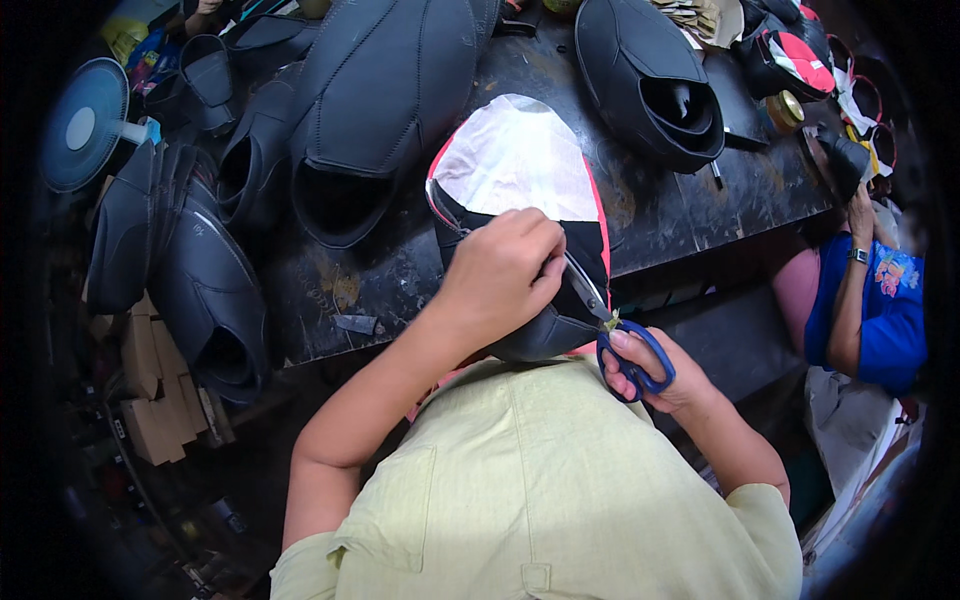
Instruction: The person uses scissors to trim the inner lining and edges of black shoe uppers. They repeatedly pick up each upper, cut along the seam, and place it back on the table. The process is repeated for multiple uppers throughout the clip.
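Note:
My right hand (665, 370) has its thumb and fingers through the dark blue handle loops of a pair of scissors (588, 285). The blades point up and to the left, toward my left hand. Closed and resting over the middle of a shoe upper (515, 165), my left hand (505, 265) has its fingertips curled beside the blades. Whatever they pinch is hidden. The upper is black with a white lining piece at its toe and a red edge. It lies at the table's near edge, against my body.
Black shoe uppers stand on the dark worn table (720, 215), including a large stack (385, 95) and another stack (650, 85). A small jar (783, 112) is at the right. A blue fan (85, 125) stands far left. At the right sits a co-worker in a blue top (880, 310).

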{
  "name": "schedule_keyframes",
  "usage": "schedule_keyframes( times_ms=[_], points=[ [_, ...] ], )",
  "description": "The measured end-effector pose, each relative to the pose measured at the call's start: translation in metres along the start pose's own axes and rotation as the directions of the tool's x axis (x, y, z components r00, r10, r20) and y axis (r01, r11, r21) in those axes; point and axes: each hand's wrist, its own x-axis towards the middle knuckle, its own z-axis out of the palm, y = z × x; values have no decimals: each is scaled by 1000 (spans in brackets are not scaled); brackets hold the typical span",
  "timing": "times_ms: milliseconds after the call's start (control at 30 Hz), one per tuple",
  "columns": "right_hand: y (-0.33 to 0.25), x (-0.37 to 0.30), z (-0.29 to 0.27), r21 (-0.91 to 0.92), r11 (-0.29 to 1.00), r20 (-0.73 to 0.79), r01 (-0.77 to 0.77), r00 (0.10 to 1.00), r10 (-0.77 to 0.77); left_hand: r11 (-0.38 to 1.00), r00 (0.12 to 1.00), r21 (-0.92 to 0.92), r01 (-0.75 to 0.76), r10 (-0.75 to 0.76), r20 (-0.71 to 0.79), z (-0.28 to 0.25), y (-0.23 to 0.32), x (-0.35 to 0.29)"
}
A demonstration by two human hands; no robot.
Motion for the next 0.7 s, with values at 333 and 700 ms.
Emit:
schedule_keyframes(
  times_ms=[333,700],
  points=[
    [29,-14,-83,-693,676,-247,251,798,-550,988,973,-59,-145,153,171,-63,19,-33],
    [83,-30,-99,-995,64,3,81,647,-762,874,975,-484,55,56,213,3,35,9]
  ],
)
